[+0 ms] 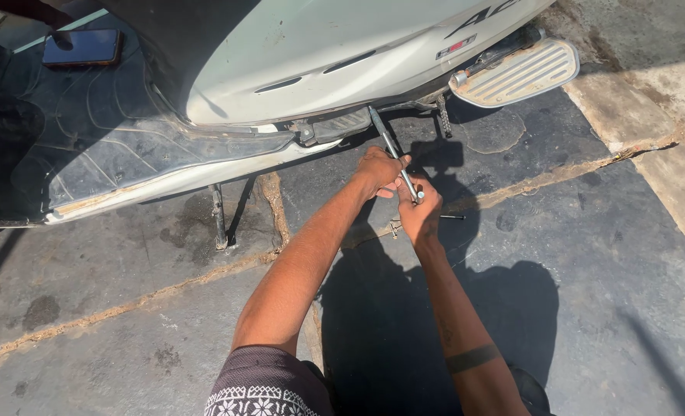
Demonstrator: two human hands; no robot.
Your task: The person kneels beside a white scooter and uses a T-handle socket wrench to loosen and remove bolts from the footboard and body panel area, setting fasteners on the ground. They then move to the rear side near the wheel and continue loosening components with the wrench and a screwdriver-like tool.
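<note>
Wrench (392,150) ran diagonally, tip up-left under the scooter (319,62); left hand (379,171) and right hand (421,209), arms outstretched, both gripped its shaft mid-frame.

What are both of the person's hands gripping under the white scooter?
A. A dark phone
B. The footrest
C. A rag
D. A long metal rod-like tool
D: the left hand and right hand both close around a long metal tool angled up under the scooter; the phone lies untouched on the floorboard.

One white scooter (319,62), one long metal rod (392,150), two hands (379,171), one phone (82,48)
</note>
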